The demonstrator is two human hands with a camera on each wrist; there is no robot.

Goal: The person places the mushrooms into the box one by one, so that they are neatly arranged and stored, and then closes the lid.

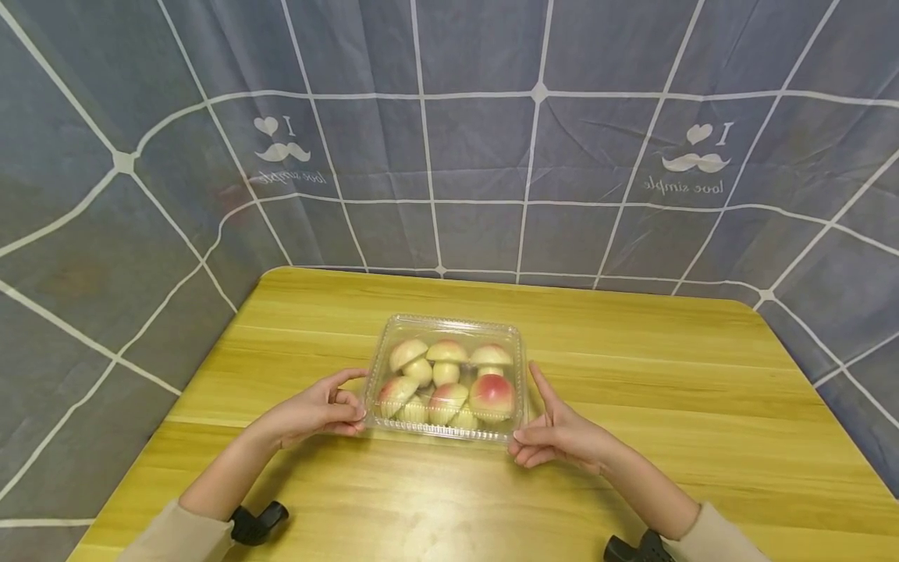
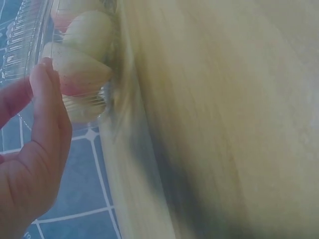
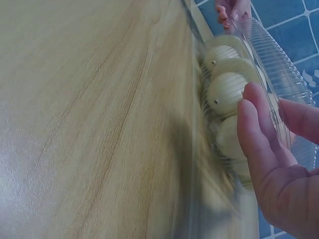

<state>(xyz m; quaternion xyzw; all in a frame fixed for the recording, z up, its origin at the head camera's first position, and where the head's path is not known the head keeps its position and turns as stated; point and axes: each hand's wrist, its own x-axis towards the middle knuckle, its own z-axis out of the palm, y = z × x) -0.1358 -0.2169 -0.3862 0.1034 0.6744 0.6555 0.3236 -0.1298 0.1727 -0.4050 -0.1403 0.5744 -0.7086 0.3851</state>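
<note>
A clear plastic clamshell box (image 1: 449,321) is held over the middle of the wooden table, its lid down. Several mushroom-shaped pieces (image 1: 492,396) with pale stems and pink-red caps lie inside in two rows. My left hand (image 1: 319,410) grips the box's left edge between thumb and fingers. At the near right corner my right hand (image 1: 558,433) pinches the rim, index finger stretched along the side. In the right wrist view, small dark dots mark the round pale ends of some pieces (image 3: 228,92). The left wrist view shows fingers (image 2: 47,114) against the box's ribbed side.
The light wood table (image 1: 667,406) extends around the box, with rounded far corners. A grey-blue curtain (image 1: 477,148) with white grid lines hangs behind it and at both sides. Black wrist mounts (image 1: 258,523) sit at both sleeves.
</note>
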